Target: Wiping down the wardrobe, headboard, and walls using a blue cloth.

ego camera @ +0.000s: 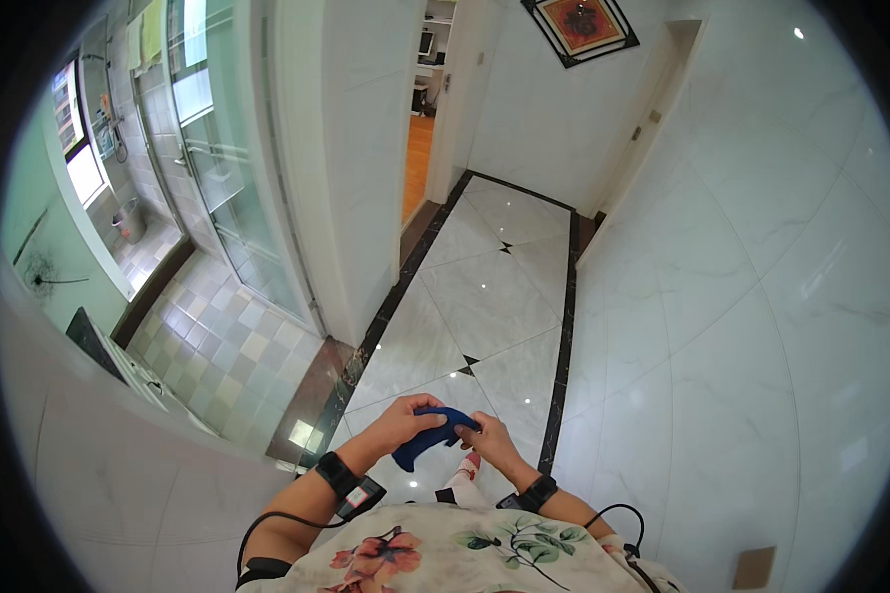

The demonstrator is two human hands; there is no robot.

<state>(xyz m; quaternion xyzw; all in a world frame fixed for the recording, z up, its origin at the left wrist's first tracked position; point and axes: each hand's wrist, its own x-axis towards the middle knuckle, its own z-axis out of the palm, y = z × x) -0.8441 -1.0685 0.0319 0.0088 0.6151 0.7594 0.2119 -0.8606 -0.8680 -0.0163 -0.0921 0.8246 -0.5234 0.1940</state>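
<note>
A small piece of dark blue cloth (423, 443) is stretched between my two hands in front of my body. My left hand (408, 422) pinches its upper left part between thumb and fingers. At the cloth's right end, my right hand (486, 437) grips it with thumb and fingertips. One end of the cloth hangs down below my left hand. What kind of cloth item it is, I cannot tell. Below the hands, a foot in a pink slipper (471, 465) shows on the floor.
A tiled hallway floor (489, 304) with a dark border runs ahead between white walls. On the left, a glass door (230, 163) stands by a bathroom with a bucket (128, 221). Another doorway (419, 148) shows a wooden floor. A closed-looking door (641, 126) is at the right.
</note>
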